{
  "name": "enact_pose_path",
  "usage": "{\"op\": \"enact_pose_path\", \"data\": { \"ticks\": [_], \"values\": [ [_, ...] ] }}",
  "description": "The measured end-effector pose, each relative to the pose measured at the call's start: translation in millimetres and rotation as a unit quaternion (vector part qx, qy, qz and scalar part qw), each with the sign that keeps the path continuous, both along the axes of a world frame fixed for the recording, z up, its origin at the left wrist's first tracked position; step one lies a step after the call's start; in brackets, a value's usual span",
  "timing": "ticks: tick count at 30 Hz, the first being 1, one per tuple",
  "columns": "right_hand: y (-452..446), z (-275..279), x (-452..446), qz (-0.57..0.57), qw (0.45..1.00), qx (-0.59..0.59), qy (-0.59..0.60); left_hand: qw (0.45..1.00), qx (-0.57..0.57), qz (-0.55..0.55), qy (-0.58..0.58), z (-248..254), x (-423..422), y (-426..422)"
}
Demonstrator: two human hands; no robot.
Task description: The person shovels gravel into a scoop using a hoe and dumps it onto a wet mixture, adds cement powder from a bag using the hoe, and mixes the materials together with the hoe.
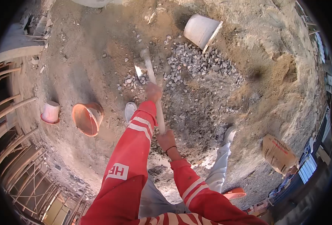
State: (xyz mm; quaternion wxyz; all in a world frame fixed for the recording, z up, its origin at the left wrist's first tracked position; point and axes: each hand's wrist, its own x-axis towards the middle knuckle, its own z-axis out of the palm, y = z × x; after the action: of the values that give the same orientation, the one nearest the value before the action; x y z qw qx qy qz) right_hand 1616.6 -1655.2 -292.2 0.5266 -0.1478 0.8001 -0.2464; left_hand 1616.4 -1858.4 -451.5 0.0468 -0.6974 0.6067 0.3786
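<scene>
My left hand [153, 92] is wrapped round the pale wooden handle of a hoe [159, 113], about midway along it. Closer to my body, my right hand [166, 140] grips the handle's lower end. The hoe's head, with a bright metal blade, is at the far end, beside a small patch of grey gravel [130, 81]. A larger heap of crushed stone [196, 62] lies to the right of the head. Dark, mixed rubble and soil [190, 108] spread between my feet and that heap.
A whitish bucket [201, 30] lies tipped behind the stones. On the left are an orange bucket [88, 119] on its side and a smaller pinkish bucket [51, 111] upside down. A brown paper sack [279, 154] lies right. Wooden poles [12, 108] line the left edge.
</scene>
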Motion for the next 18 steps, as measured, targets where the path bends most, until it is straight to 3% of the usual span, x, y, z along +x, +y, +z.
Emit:
{"op": "enact_pose_path", "data": {
  "ticks": [3, 5, 6, 7, 8, 9, 10, 11, 13, 14, 15, 18],
  "values": [
    [72.6, 36.1, -20.0, 0.02, 0.993, 0.112, -0.014, 0.998, 0.041, 0.048, -0.003, 21.3, -6.1, 92.1],
    [146.6, 26.4, -16.3, 0.027, 0.984, 0.169, -0.052, 0.991, 0.104, 0.08, -0.014, 45.6, -5.8, 153.2],
    [182.7, 32.4, -16.0, 0.042, 0.986, 0.157, -0.02, 0.985, 0.136, 0.104, -0.019, 48.6, -6.6, 184.4],
    [184.0, 82.0, -39.6, 0.081, 0.992, 0.093, -0.003, 0.967, 0.189, 0.168, 0.017, 43.9, -3.9, 219.7],
    [198.1, 107.6, -61.6, 0.088, 0.991, 0.095, -0.043, 0.941, 0.24, 0.233, 0.051, 39.2, -2.0, 247.6],
    [227.3, 134.2, -77.5, 0.092, 0.987, 0.102, -0.088, 0.907, 0.268, 0.301, 0.121, 71.6, -4.5, 262.2],
    [255.7, 158.5, -92.9, 0.119, 0.986, 0.095, -0.063, 0.865, 0.291, 0.362, 0.19, 101.0, -10.5, 269.6],
    [269.0, 188.8, -115.9, 0.127, 0.983, 0.096, -0.091, 0.816, 0.278, 0.448, 0.238, 101.3, -11.2, 290.3],
    [338.9, 203.5, -150.2, 0.202, 0.979, 0.028, -0.024, 0.72, 0.278, 0.572, 0.277, 108.2, -16.2, 328.7],
    [335.5, 218.9, -178.1, 0.134, 0.956, 0.197, -0.169, 0.683, 0.294, 0.611, 0.27, 117.2, -20.7, 343.5],
    [361.6, 205.9, -193.8, 0.267, 0.951, 0.15, -0.05, 0.644, 0.311, 0.648, 0.26, 127.4, -23.7, 352.1],
    [385.8, 164.9, -221.3, 0.411, 0.893, 0.181, 0.018, 0.613, 0.303, 0.681, 0.263, 146.3, -27.0, 351.3]
  ]
}}
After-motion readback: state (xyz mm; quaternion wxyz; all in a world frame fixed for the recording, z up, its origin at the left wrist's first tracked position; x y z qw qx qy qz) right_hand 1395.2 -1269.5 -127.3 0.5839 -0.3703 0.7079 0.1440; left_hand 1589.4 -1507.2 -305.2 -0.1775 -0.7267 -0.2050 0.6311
